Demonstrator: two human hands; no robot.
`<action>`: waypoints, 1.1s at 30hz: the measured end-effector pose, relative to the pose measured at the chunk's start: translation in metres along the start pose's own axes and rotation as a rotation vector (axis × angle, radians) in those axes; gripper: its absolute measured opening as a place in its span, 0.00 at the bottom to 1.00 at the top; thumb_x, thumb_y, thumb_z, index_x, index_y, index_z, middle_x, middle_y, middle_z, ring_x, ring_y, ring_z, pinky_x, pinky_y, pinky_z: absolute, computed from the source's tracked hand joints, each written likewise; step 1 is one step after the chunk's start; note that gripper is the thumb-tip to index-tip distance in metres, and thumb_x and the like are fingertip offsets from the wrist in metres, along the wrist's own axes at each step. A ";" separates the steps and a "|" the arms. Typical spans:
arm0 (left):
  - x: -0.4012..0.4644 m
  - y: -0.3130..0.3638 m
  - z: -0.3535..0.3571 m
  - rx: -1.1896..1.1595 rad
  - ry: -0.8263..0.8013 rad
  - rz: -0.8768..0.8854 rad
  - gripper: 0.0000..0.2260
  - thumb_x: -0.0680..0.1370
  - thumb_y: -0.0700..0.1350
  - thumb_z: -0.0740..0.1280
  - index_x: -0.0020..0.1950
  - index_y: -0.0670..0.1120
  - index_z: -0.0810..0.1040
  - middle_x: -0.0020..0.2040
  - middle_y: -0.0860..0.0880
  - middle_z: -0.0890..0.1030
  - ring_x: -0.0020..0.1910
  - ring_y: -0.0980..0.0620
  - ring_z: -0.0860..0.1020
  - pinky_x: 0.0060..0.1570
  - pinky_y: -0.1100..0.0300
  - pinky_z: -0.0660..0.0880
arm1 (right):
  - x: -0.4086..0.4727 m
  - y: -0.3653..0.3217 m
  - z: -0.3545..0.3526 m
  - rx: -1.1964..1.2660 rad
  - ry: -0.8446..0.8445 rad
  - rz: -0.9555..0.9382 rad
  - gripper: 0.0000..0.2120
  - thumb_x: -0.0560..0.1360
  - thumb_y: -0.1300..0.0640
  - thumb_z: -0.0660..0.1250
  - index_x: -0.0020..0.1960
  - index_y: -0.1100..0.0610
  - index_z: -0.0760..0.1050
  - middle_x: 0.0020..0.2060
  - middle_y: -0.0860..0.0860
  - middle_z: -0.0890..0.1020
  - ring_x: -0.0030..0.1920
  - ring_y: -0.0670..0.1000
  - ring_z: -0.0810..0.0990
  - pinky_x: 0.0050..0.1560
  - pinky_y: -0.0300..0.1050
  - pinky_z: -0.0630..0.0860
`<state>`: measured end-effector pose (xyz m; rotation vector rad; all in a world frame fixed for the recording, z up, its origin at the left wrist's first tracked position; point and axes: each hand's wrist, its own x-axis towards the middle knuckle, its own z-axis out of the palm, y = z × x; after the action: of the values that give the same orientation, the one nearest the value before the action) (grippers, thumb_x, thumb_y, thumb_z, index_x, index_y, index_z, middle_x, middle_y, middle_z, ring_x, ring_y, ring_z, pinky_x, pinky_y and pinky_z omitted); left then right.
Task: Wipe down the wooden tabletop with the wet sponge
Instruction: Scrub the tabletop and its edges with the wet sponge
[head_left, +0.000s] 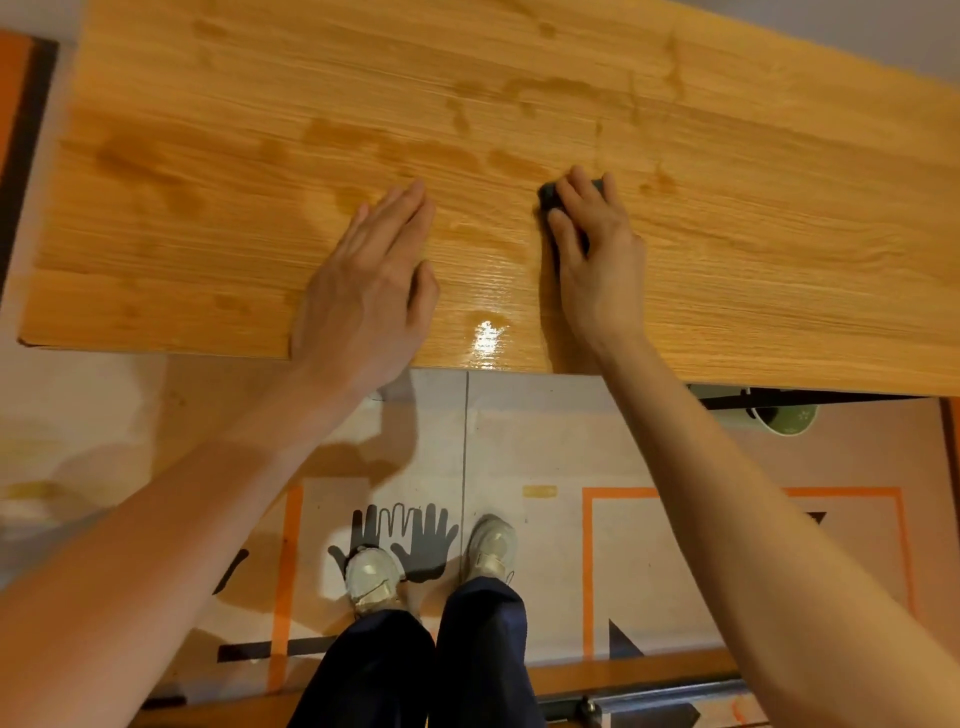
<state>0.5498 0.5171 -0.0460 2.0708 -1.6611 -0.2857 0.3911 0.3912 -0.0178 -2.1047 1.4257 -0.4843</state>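
Right hand (592, 244) clamped on dark sponge (550, 195), pressed to desk (208, 234) mid-front. Left hand (371, 275) flat, fingers together, bracing beside it. Wet streaks left and centre; right side looks dry. Mid-wipe; next stroke likely rightward, steady pressure.

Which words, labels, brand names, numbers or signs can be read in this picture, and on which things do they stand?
No readable words or numbers anywhere.
Floor mat: only pictures, two dark hand silhouettes and orange lines, no text.
Green cup under the table: a pale mark, too small and blurred to read.
Wooden tabletop, dark sponge, shoes: no lettering visible.
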 end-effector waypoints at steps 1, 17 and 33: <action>0.000 0.000 0.000 -0.005 0.000 0.002 0.23 0.85 0.44 0.53 0.80 0.39 0.61 0.81 0.44 0.62 0.81 0.49 0.59 0.81 0.54 0.51 | -0.007 -0.001 0.003 0.002 0.016 0.008 0.18 0.82 0.58 0.58 0.71 0.58 0.69 0.74 0.53 0.67 0.78 0.55 0.54 0.76 0.57 0.57; 0.002 0.002 -0.001 0.024 -0.027 -0.011 0.22 0.86 0.45 0.50 0.80 0.40 0.60 0.81 0.44 0.60 0.81 0.50 0.57 0.80 0.57 0.48 | -0.041 -0.034 0.026 0.024 -0.028 -0.051 0.17 0.82 0.59 0.58 0.71 0.58 0.69 0.73 0.52 0.67 0.78 0.55 0.54 0.76 0.58 0.56; 0.002 0.001 0.000 -0.009 0.042 0.008 0.20 0.85 0.41 0.57 0.76 0.37 0.67 0.77 0.40 0.67 0.78 0.45 0.65 0.77 0.44 0.63 | -0.054 0.023 -0.029 -0.179 0.021 -0.018 0.18 0.82 0.57 0.58 0.72 0.58 0.69 0.73 0.52 0.68 0.78 0.55 0.54 0.78 0.54 0.43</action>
<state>0.5495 0.5149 -0.0454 2.0489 -1.6398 -0.2451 0.3379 0.4275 -0.0092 -2.2604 1.5124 -0.3993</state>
